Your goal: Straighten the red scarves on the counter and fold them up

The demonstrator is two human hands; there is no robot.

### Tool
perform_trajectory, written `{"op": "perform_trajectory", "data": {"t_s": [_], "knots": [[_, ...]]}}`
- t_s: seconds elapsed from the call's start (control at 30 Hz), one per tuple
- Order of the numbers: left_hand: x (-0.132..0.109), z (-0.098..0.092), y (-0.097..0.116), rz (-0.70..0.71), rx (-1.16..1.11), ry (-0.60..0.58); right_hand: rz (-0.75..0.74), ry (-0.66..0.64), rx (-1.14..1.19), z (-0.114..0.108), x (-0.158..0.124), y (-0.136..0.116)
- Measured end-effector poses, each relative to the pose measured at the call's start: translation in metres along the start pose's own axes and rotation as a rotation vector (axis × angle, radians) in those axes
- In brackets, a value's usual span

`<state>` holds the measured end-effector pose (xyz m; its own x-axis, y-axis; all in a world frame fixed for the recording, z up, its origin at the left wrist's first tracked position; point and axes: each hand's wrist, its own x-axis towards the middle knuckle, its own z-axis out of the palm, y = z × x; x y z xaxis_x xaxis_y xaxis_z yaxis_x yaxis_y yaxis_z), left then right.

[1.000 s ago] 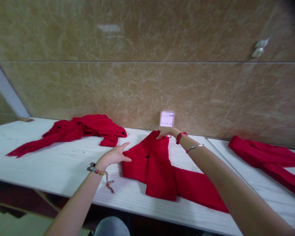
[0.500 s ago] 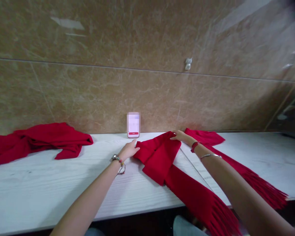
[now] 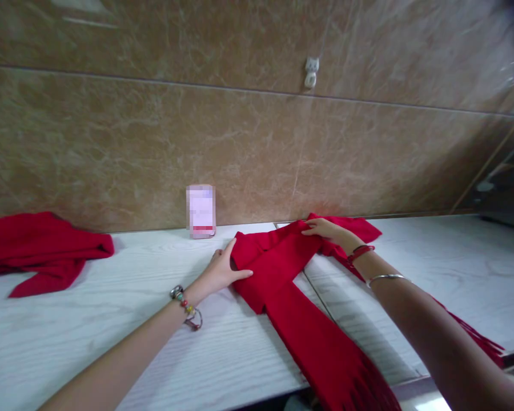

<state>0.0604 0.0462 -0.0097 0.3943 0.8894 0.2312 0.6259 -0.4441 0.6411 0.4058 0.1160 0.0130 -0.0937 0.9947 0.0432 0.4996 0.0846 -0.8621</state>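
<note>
A red scarf (image 3: 278, 268) with a fringed end lies folded over itself on the white table, its tail hanging over the front edge. My left hand (image 3: 217, 273) grips the fold's left edge, thumb lying on top of the cloth and the other fingers at its side, partly hidden. At the far right corner of the fold, my right hand (image 3: 328, 231) is closed on the cloth, its fingertips pressed on the upper layer. Another stretch of red cloth (image 3: 362, 228) runs behind my right hand; whether it belongs to the same scarf I cannot tell.
A phone (image 3: 203, 211) leans upright against the brown marble wall (image 3: 154, 148). Crumpled red cloth (image 3: 38, 245) lies at the left on the white table (image 3: 124, 302). A seam crosses the tabletop under the scarf. A small white cat-shaped piece (image 3: 311, 72) is fixed on the wall.
The view has shifted right and closer. My left hand has turned and spread its thumb over the fold's left edge. My right hand stays at the far corner; the fold lies flatter.
</note>
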Motion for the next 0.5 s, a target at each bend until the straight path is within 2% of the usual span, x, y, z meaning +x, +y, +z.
{"op": "perform_trajectory", "data": {"t_s": [0.13, 0.23, 0.4, 0.5], "knots": [[0.013, 0.007, -0.004, 0.021, -0.066, 0.054, -0.036, 0.027, 0.206, -0.008, -0.015, -0.010], [0.019, 0.011, -0.008, 0.030, -0.125, 0.016, -0.085, 0.068, 0.305, -0.014, -0.026, -0.012], [0.028, 0.010, -0.002, 0.032, -0.333, -0.132, 0.024, 0.144, 0.154, -0.015, -0.037, -0.007], [0.032, 0.010, 0.004, -0.002, -0.245, -0.080, 0.029, 0.181, 0.112, -0.016, -0.039, -0.007]]}}
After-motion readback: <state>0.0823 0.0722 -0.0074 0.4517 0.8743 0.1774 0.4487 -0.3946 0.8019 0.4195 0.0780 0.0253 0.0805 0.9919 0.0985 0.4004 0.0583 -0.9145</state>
